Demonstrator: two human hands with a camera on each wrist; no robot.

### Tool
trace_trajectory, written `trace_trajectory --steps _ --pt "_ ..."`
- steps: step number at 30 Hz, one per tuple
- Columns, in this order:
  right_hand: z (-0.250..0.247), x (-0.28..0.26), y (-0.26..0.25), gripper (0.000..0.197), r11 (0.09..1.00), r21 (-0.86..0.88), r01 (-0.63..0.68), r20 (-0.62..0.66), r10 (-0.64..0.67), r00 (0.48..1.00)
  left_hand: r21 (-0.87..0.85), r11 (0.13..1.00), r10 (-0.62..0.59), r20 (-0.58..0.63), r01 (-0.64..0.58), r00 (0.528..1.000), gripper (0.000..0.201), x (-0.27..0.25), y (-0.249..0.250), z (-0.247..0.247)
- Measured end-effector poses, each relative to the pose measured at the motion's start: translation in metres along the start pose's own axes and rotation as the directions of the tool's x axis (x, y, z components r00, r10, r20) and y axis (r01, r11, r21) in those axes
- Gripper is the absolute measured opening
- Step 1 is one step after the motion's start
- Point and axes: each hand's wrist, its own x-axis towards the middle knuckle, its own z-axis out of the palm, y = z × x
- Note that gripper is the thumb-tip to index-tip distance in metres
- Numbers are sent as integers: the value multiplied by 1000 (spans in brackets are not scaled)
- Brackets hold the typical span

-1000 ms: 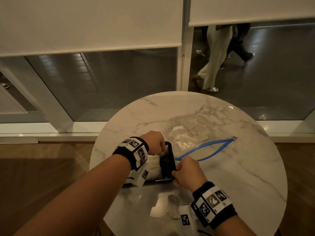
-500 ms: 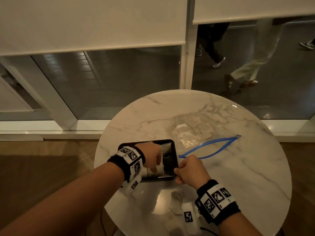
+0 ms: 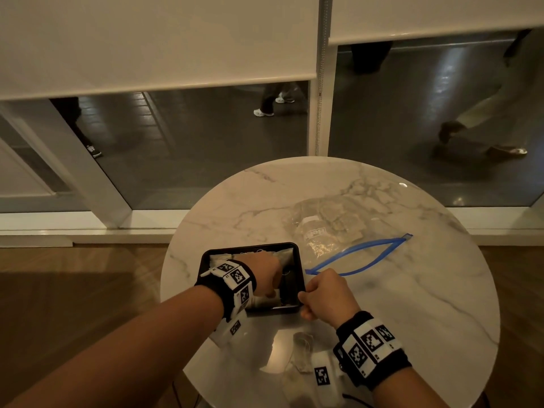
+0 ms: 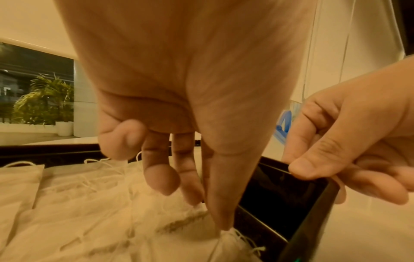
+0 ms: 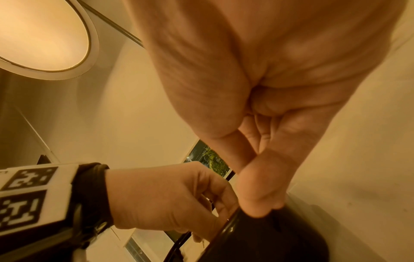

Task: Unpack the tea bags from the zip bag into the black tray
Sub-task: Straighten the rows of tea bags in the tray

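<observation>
The left hand (image 3: 266, 272) is down inside the black tray (image 3: 300, 278), fingers pointing downward, the thumb and a fingertip closed on the top edge of one of the tea bags (image 4: 125, 203) lying there; the little finger curls up clear of the pile, and the other fingers (image 4: 161, 177) hang loosely above the paper. White tea bags with thin strings fill the part of the tray under and to the outer side of this hand, while the strip of tray floor on its thumb side, toward the other hand, shows bare and dark. The right hand (image 3: 323, 293) is curled at the tray's near corner just across from the left hand, thumb on top of the rim and fingers folded beneath it, pinching the edge. Beyond the right hand's knuckles, and just beside the tray's far corner, the zip bag (image 3: 338, 231) lies flat on the marble table (image 3: 426, 304), its blue zipper mouth gaping open toward that hand, with pale tea bags visible inside through the clear plastic. Nearer than the right wrist, one more tea bag (image 3: 303, 343) lies loose on the table; its details are hard to make out
</observation>
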Motion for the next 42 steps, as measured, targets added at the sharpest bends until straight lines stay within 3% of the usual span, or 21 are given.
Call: trace_trajectory --steps 3,11,13,14,17,19,26,30,35,38,42 --pt "-1 0 0 10 1000 5 1 7 -1 1000 1 1000 -2 -24 2 1000 9 2 1 -1" --pt "-1 -1 0 14 1000 10 7 3 -7 1000 -40 999 24 -26 -25 999 5 -3 1 -5" --pt "-1 -2 0 14 1000 16 6 12 -7 1000 -49 998 34 -11 -34 999 32 -6 1 -8" --pt "-2 -2 0 14 1000 19 4 16 -4 1000 -53 998 29 5 -29 1000 36 -6 0 -8" --pt "-2 -3 -1 12 1000 19 -2 27 1 1000 -31 999 -7 62 9 998 10 -5 -4 -14" --pt "-3 -3 -2 13 1000 23 -3 32 3 1000 -58 998 -29 57 32 998 18 -3 -8 -20" --pt "-3 -4 -4 15 999 30 -16 23 16 1000 -330 944 -36 -175 -24 984 13 9 -23 -43" --pt "-3 -4 -5 13 1000 10 -12 24 12 1000 -454 891 -94 -231 -22 968 19 18 -26 -36" --pt "-4 -5 -6 12 1000 7 -5 34 5 999 -552 833 -159 -175 36 972 2 25 -25 -25" --pt "-4 -5 -6 11 1000 14 -10 33 10 999 -616 782 -198 -100 95 975 9 28 -24 -18" --pt "-3 -5 -6 10 1000 13 -12 33 11 999 -612 778 -238 -77 143 968 10 30 -19 -12"
